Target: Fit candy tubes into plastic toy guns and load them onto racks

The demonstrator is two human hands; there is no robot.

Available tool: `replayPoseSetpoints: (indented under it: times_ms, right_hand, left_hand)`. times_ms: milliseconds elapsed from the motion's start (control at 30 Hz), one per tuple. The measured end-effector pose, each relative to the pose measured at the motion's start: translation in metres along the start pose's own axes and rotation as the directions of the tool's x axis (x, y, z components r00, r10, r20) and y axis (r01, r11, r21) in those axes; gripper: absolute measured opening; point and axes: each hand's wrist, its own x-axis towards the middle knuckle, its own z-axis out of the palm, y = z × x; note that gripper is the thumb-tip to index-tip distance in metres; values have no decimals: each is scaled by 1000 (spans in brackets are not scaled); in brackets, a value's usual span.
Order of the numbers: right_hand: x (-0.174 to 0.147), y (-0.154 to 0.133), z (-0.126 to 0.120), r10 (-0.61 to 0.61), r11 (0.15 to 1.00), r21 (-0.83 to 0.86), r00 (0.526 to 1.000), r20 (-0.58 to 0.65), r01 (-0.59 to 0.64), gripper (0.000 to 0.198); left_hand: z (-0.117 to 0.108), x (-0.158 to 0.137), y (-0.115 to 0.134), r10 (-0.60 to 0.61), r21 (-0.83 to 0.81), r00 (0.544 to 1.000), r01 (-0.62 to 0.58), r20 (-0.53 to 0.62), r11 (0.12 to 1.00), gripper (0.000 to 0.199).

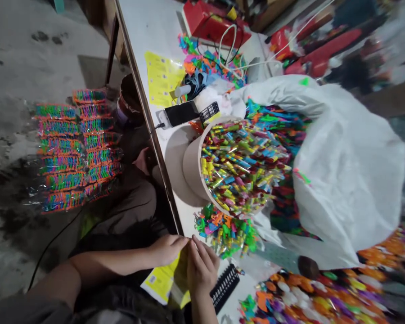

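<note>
My left hand (pixel 168 249) and my right hand (pixel 202 267) meet at the table's edge, fingertips pinched together. What they hold between them is hidden or too small to make out. Under and between the hands is a yellow printed sheet (pixel 160 281), partly covered by my right hand. Beside my right hand lies a black comb-like rack (pixel 225 288) with a row of slots. Just beyond the fingers is a pile of small colourful plastic pieces (pixel 222 227), mostly green, orange and pink.
A round white tub (pixel 193 164) full of wrapped colourful sticks leans toward a big white sack (pixel 351 171) of plastic pieces. A phone (pixel 182 113), yellow sheets (pixel 164 78) and a red box (pixel 212 24) lie farther along. Packed clear bags (pixel 62 164) rest on the floor.
</note>
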Motion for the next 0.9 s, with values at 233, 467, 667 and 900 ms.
replayPoseSetpoints:
  times_ms: [233,467,667,900]
  right_hand:
    - [7,10,16,46,999,-22,998,46,-46,22]
    - [12,9,14,77,992,95,993,88,-85,13]
    - [12,-3,-22,159,948,258,980,123,-186,15]
    - [-8,6,-75,273,881,409,962,-32,-236,11]
  left_hand:
    - [-14,30,-17,-79,-62,997,80,12,995,52]
    - [-35,41,-1,-140,-248,990,143,30,958,67]
    - [-36,41,13,-185,-352,983,177,10,919,55]
    - [-6,31,25,-146,-229,985,122,-93,966,51]
